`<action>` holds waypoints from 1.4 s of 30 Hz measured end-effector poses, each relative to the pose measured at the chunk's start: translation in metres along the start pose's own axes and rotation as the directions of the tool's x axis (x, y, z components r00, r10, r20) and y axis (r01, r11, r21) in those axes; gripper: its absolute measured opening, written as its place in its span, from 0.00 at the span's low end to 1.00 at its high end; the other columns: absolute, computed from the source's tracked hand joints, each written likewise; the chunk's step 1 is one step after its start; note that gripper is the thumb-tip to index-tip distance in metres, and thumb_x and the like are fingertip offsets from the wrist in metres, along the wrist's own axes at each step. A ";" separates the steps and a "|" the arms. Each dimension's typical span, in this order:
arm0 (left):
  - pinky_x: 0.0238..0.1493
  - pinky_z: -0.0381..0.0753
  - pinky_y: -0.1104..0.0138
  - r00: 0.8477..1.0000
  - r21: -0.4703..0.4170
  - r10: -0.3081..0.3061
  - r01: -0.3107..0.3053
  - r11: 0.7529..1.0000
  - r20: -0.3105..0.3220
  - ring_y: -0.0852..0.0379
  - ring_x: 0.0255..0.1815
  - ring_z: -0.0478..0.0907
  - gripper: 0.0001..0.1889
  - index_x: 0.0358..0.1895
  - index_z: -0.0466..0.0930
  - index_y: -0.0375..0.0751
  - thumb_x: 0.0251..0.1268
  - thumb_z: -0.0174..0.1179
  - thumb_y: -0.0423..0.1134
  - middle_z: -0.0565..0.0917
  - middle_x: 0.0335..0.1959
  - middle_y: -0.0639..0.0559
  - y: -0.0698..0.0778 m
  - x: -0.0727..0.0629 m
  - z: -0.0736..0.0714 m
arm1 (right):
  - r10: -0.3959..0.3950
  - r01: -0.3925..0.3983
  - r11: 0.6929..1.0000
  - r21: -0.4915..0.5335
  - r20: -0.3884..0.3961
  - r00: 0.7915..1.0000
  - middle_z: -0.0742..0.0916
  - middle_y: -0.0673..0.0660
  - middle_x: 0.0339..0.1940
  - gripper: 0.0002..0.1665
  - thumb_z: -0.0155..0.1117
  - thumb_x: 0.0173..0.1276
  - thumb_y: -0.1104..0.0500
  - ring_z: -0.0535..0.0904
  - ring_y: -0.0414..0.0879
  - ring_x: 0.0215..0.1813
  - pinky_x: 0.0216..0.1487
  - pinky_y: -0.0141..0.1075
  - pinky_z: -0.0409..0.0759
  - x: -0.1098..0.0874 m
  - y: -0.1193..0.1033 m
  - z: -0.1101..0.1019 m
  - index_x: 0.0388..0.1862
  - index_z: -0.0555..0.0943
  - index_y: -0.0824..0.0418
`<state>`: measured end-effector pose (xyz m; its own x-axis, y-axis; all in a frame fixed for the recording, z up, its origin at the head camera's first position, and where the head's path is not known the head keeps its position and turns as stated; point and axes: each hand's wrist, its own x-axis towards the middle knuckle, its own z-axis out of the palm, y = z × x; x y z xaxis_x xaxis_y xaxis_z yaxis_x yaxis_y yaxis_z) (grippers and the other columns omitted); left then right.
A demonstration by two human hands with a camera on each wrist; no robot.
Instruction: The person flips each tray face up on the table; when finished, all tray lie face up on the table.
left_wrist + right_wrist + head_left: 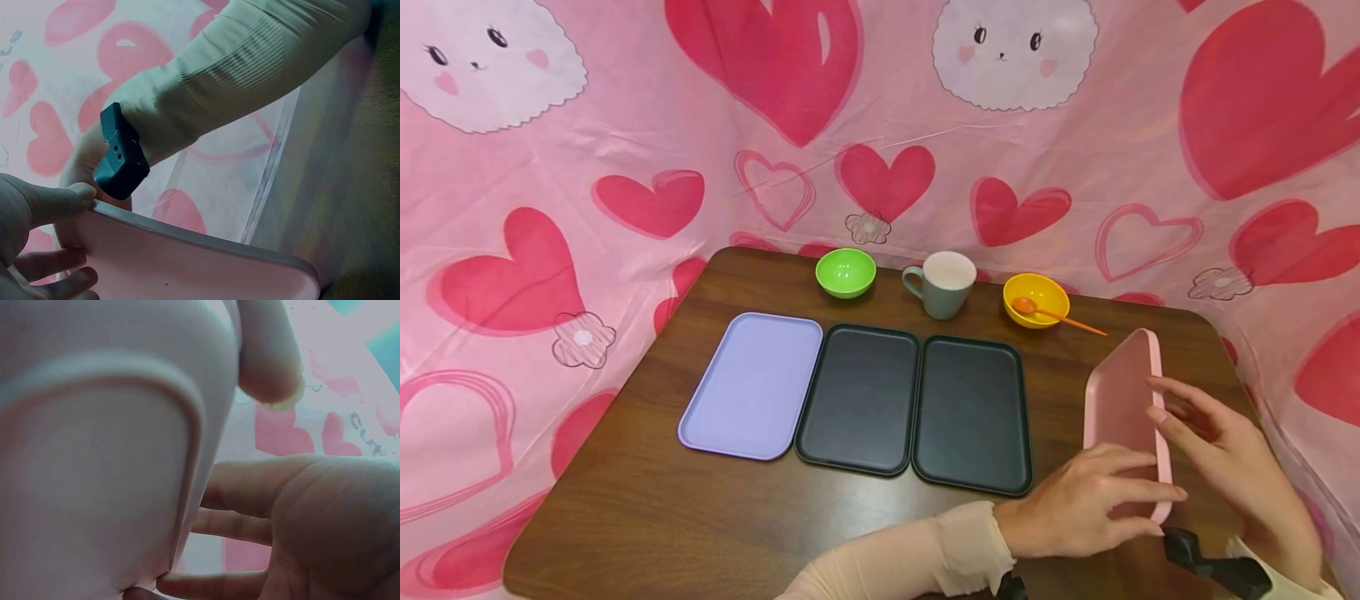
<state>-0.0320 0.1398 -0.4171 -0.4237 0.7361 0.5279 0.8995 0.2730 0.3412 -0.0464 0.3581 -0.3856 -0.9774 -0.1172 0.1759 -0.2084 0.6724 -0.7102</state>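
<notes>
A pink tray (pixel 1120 392) stands tilted up on its side at the right of the table, its inner face turned left in the head view. My left hand (pixel 1086 500) grips the near end, fingers reaching across it toward the raised rim. From the right, my right hand (pixel 1232 462) pinches that rim with thumb and fingertips. The left wrist view has the left thumb at the tray's rim (pixel 200 237) and other fingers lower against the tray. In the right wrist view the tray's underside (pixel 94 475) fills the left part.
Left of the pink tray, a lavender tray (pixel 752 387) and two black trays (pixel 859 400) (pixel 973 417) lie side by side. Behind them stand a green bowl (pixel 846 273), a grey-green mug (pixel 943 287) and a yellow bowl (pixel 1037 296) with an orange spoon (pixel 1063 318). Heart-patterned cloth surrounds the table.
</notes>
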 end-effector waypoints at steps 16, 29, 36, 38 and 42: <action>0.75 0.54 0.81 0.998 0.186 0.064 -0.063 0.981 -0.002 0.69 0.66 0.72 0.20 0.61 0.82 0.60 0.68 0.63 0.54 0.80 0.63 0.60 0.002 0.000 0.003 | 0.040 -0.040 0.996 -0.085 0.007 0.999 0.79 0.19 0.39 0.27 0.64 0.70 0.61 0.79 0.19 0.37 0.34 0.17 0.74 -0.005 -0.004 -0.005 0.68 0.75 0.55; 0.76 0.56 0.78 0.998 0.062 0.039 -0.042 0.997 0.053 0.66 0.67 0.74 0.20 0.62 0.81 0.56 0.67 0.64 0.46 0.80 0.64 0.56 0.001 0.001 0.006 | 0.093 -0.092 0.996 0.019 -0.023 0.995 0.78 0.18 0.42 0.24 0.63 0.70 0.66 0.78 0.16 0.38 0.33 0.18 0.77 -0.007 -0.001 -0.005 0.63 0.78 0.51; 0.74 0.56 0.81 0.996 0.140 0.036 -0.046 0.989 0.079 0.69 0.65 0.74 0.20 0.63 0.80 0.58 0.68 0.63 0.48 0.81 0.64 0.61 -0.002 0.001 0.011 | 0.107 -0.111 0.986 -0.121 -0.035 0.994 0.76 0.14 0.37 0.20 0.66 0.68 0.60 0.77 0.16 0.33 0.31 0.17 0.73 -0.004 -0.001 -0.003 0.58 0.79 0.63; 0.74 0.56 0.82 0.995 0.160 0.038 -0.052 0.986 0.089 0.71 0.66 0.74 0.20 0.63 0.80 0.59 0.69 0.62 0.49 0.81 0.64 0.62 -0.002 0.000 0.011 | 0.105 -0.108 0.987 -0.122 -0.036 0.994 0.77 0.15 0.36 0.20 0.67 0.68 0.60 0.76 0.15 0.34 0.32 0.16 0.73 -0.003 -0.001 -0.002 0.57 0.79 0.65; 0.74 0.55 0.82 0.994 0.166 0.041 -0.057 0.984 0.100 0.72 0.66 0.73 0.20 0.64 0.80 0.59 0.69 0.61 0.49 0.81 0.63 0.64 -0.002 0.001 0.012 | 0.107 -0.111 0.985 -0.132 -0.039 0.993 0.77 0.15 0.35 0.21 0.69 0.66 0.57 0.76 0.14 0.33 0.31 0.16 0.73 -0.001 -0.002 -0.003 0.56 0.80 0.65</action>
<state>-0.0329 0.1475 -0.4268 -0.3741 0.8047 0.4610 0.9273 0.3300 0.1766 -0.0446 0.3590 -0.3822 -0.9920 -0.0158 0.1252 -0.0917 0.7718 -0.6292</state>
